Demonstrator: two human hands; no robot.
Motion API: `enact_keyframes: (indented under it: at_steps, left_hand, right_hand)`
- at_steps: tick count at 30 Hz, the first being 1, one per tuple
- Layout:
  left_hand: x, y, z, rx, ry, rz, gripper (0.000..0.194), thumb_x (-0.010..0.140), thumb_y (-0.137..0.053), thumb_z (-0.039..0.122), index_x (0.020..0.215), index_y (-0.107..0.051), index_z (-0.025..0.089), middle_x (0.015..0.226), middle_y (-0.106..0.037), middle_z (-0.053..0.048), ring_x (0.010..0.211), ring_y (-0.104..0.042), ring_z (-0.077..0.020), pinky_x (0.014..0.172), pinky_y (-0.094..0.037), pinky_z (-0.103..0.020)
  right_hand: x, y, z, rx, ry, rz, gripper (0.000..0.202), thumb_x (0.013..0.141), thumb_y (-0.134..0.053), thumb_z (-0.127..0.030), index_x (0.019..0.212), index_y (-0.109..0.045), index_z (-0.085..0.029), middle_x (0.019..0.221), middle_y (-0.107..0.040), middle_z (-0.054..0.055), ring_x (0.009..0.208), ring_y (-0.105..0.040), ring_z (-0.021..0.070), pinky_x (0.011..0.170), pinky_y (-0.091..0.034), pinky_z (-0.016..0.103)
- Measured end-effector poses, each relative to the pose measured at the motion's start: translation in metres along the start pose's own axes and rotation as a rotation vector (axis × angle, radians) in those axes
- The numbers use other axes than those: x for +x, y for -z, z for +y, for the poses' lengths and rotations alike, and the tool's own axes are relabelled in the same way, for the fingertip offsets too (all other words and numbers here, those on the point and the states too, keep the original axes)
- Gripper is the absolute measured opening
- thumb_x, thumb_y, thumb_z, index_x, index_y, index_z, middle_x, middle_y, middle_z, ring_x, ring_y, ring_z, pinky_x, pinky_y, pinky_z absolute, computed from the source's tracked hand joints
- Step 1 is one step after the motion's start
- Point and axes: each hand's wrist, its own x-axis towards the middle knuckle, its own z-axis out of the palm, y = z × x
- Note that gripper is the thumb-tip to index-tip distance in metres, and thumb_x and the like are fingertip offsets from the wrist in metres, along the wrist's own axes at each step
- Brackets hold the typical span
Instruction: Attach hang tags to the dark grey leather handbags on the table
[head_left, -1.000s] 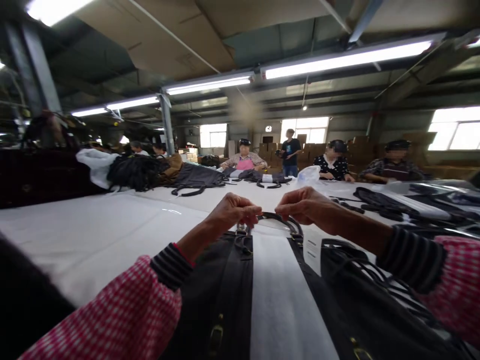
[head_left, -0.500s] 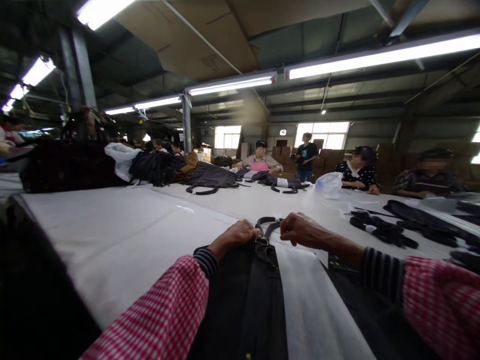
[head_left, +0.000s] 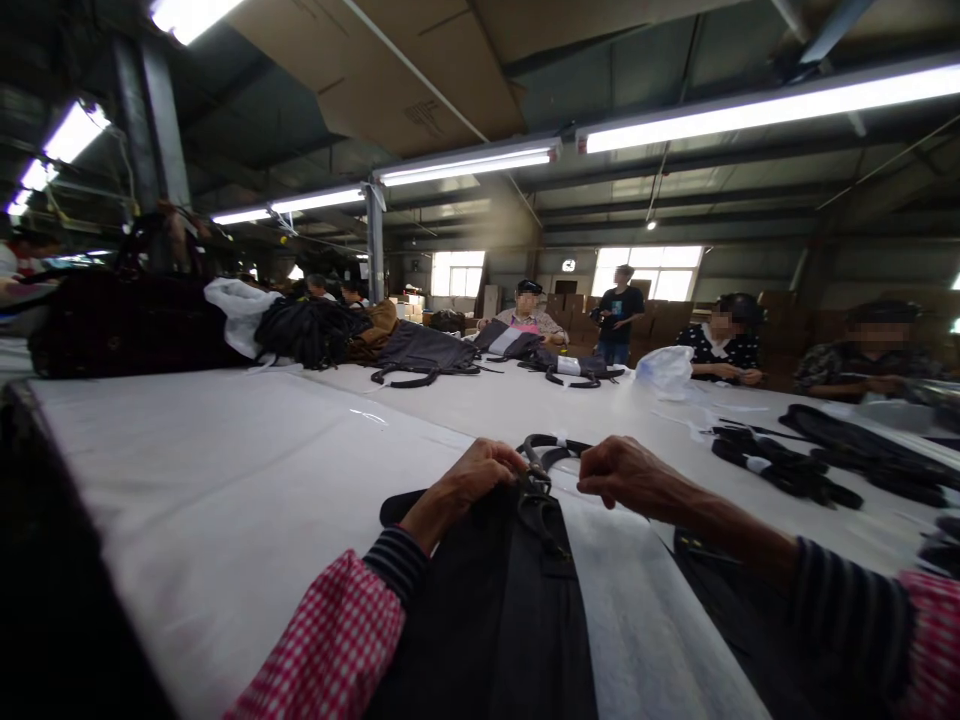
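Observation:
A black bag (head_left: 487, 600) lies on the white table with its curved dark handles (head_left: 559, 448) at the far end. My left hand (head_left: 480, 475) is closed at the bag's far edge, fingertips pressed beside the metal ring at the handle base. To the right of the handles, my right hand (head_left: 619, 472) is curled, its fingers pinched together; whatever lies between them is too small to make out. A strip of white sheet material (head_left: 645, 600) runs along the bag's right side, below my right hand.
A dark bag (head_left: 142, 325) and piled black straps stand at the back left. Black strap bundles (head_left: 780, 465) lie on the right. Clear plastic (head_left: 664, 372) sits further back. Several people are around the table's far side.
My right hand has shifted slightly right and stays closed. My left hand remains at the handle base, with its wrist lower. The view has moved a little, and more of the bag's left edge shows.

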Motion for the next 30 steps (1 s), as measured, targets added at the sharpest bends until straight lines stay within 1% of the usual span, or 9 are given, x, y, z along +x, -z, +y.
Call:
enact_keyframes:
  at_steps: [3,6,9,12,16,22,27,28,30]
  left_hand:
    - [-0.006,-0.001,-0.001,-0.158,0.016,-0.075,0.039,0.055,-0.061,0.012,0.089,-0.080,0.015,0.087,-0.076,-0.005,0.077,-0.064,-0.0168,0.074,-0.046,-0.027]
    - [-0.010,0.001,-0.005,-0.225,0.027,-0.131,0.041,0.057,-0.062,0.012,0.094,-0.081,0.014,0.089,-0.077,-0.005,0.078,-0.065,-0.0166,0.077,-0.047,-0.028]
    - [-0.008,0.002,-0.012,-0.242,-0.021,-0.133,0.038,0.059,-0.068,0.014,0.096,-0.081,0.015,0.095,-0.078,-0.006,0.085,-0.066,-0.0177,0.082,-0.047,-0.028]
    - [-0.004,0.001,-0.020,-0.276,-0.069,-0.121,0.036,0.059,-0.076,0.017,0.095,-0.081,0.016,0.095,-0.078,-0.006,0.088,-0.067,-0.0188,0.085,-0.047,-0.028]
    - [-0.001,0.000,-0.025,-0.260,-0.099,-0.075,0.030,0.062,-0.080,0.021,0.091,-0.082,0.016,0.090,-0.079,-0.006,0.082,-0.068,-0.0174,0.082,-0.048,-0.027]
    - [-0.001,0.003,-0.027,-0.211,-0.109,-0.080,0.027,0.067,-0.080,0.029,0.091,-0.082,0.017,0.089,-0.079,-0.005,0.076,-0.067,-0.0162,0.074,-0.048,-0.025]
    - [-0.002,0.004,-0.024,-0.070,-0.192,-0.090,0.025,0.077,-0.074,0.031,0.096,-0.080,0.016,0.093,-0.078,-0.005,0.083,-0.069,-0.0194,0.078,-0.049,-0.027]
    - [-0.002,0.004,-0.023,0.006,-0.231,-0.078,0.024,0.080,-0.071,0.031,0.097,-0.080,0.016,0.093,-0.078,-0.005,0.085,-0.069,-0.0202,0.079,-0.050,-0.027]
    - [-0.001,0.004,-0.022,0.278,-0.336,-0.017,0.021,0.087,-0.064,0.028,0.098,-0.078,0.017,0.094,-0.078,-0.005,0.089,-0.070,-0.0207,0.082,-0.050,-0.028]
  right_hand:
    - [-0.003,-0.003,-0.008,-0.076,-0.031,0.005,0.015,0.078,-0.062,-0.026,0.065,-0.067,-0.020,0.052,-0.063,-0.002,0.054,-0.055,0.0134,0.055,-0.033,0.026]
    - [-0.002,-0.012,-0.019,-0.156,-0.038,0.035,0.015,0.078,-0.061,-0.023,0.065,-0.068,-0.020,0.052,-0.062,-0.002,0.054,-0.055,0.0132,0.055,-0.030,0.026]
    - [0.003,-0.025,-0.030,-0.216,-0.035,0.081,0.017,0.078,-0.060,-0.022,0.062,-0.066,-0.020,0.052,-0.062,-0.002,0.055,-0.055,0.0130,0.055,-0.027,0.027]
    - [0.009,-0.032,-0.039,-0.210,-0.036,0.103,0.020,0.079,-0.059,-0.022,0.059,-0.063,-0.020,0.052,-0.061,-0.001,0.055,-0.055,0.0131,0.054,-0.027,0.027]
    - [0.016,-0.030,-0.043,-0.158,-0.047,0.096,0.020,0.078,-0.060,-0.024,0.059,-0.066,-0.020,0.051,-0.062,-0.001,0.054,-0.056,0.0136,0.052,-0.028,0.027]
    - [0.025,-0.023,-0.040,-0.059,-0.018,0.076,0.016,0.078,-0.064,-0.027,0.068,-0.073,-0.021,0.054,-0.066,-0.001,0.057,-0.060,0.0138,0.053,-0.033,0.025]
    - [0.022,-0.018,-0.042,-0.110,0.012,0.012,0.015,0.079,-0.064,-0.025,0.069,-0.074,-0.020,0.056,-0.067,-0.002,0.058,-0.060,0.0131,0.054,-0.032,0.024]
    - [0.021,-0.017,-0.043,-0.126,0.018,0.008,0.015,0.081,-0.064,-0.024,0.071,-0.074,-0.020,0.056,-0.067,-0.002,0.058,-0.060,0.0130,0.054,-0.033,0.024]
    - [0.018,-0.012,-0.044,-0.161,0.037,0.016,0.015,0.083,-0.063,-0.024,0.075,-0.075,-0.020,0.057,-0.067,-0.002,0.058,-0.060,0.0128,0.056,-0.033,0.024]
